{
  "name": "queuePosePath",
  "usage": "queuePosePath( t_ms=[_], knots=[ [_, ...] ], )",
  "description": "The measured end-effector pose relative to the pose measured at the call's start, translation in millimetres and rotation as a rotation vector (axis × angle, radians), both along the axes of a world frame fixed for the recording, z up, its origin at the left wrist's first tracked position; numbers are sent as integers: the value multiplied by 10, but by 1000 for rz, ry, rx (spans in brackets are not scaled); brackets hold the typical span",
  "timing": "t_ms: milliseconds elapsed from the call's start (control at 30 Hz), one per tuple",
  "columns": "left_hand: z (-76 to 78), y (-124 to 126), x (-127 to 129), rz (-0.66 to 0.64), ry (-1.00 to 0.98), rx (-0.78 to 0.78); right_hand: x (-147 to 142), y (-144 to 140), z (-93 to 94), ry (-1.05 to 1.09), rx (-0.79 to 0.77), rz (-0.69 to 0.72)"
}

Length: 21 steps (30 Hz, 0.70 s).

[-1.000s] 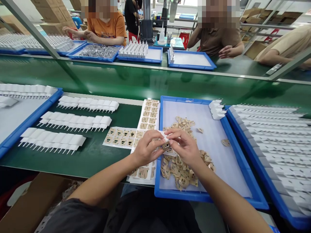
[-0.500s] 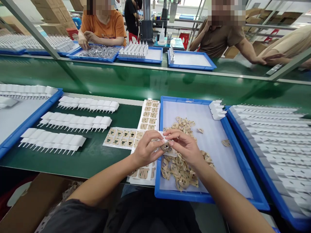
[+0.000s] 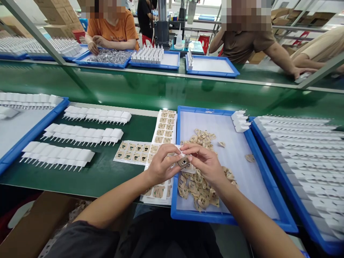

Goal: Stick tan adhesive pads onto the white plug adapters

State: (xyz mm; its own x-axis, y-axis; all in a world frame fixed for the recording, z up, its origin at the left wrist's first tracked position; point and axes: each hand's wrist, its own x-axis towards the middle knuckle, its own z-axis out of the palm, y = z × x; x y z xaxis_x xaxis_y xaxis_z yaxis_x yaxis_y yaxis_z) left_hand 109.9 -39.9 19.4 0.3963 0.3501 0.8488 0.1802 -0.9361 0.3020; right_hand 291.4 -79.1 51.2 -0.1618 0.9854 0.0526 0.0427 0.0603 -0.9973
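Note:
Between both hands, over the left edge of a blue tray (image 3: pixel 259 186), is a small white plug adapter housing whose tan face (image 3: pixel 184 162) has dark square openings. My left hand (image 3: pixel 162 163) grips it from the left, fingers bent. From the right, my right hand (image 3: pixel 205 161) pinches it with thumb and fingertips. The fingers hide most of the housing. Beneath the hands lie sheets of tan stickers (image 3: pixel 131 152), and a long sticker sheet (image 3: pixel 164 125) runs away from me. Loose tan sticker pieces (image 3: pixel 202 200) are heaped in the tray.
Three rows of white plug adapters (image 3: pixel 83 134) lie on the green bench at left. A few more adapters (image 3: pixel 240 122) stand in the tray's far right corner. Another blue tray (image 3: pixel 285 182) at right holds many rows. Across a green divider (image 3: pixel 145 91), co-workers sit behind trays of parts.
My hands hold almost the same pose on the adapter. Across the bench, the co-worker at right has moved a hand onto a small white item at the far right.

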Motion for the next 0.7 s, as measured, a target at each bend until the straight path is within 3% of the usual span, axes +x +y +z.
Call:
queuePosePath(
  t_ms=[300, 467, 533, 633, 700],
  knots=[
    [9, -7, 5, -2, 0, 20, -14, 2, 19, -57, 22, -24],
    [-2, -2, -1, -32, -7, -55, 50, -8, 31, -223, 131, -3],
    [-5, 5, -4, -37, -11, -75, 51, -22, 27, -343, 250, -47],
    [-5, 15, -10, -15, -9, -174, 34, -38, 47, -540, 598, -149],
    [-10, 21, -17, -13, -39, -304, 48, -37, 102, -578, 783, -91]
  ],
)
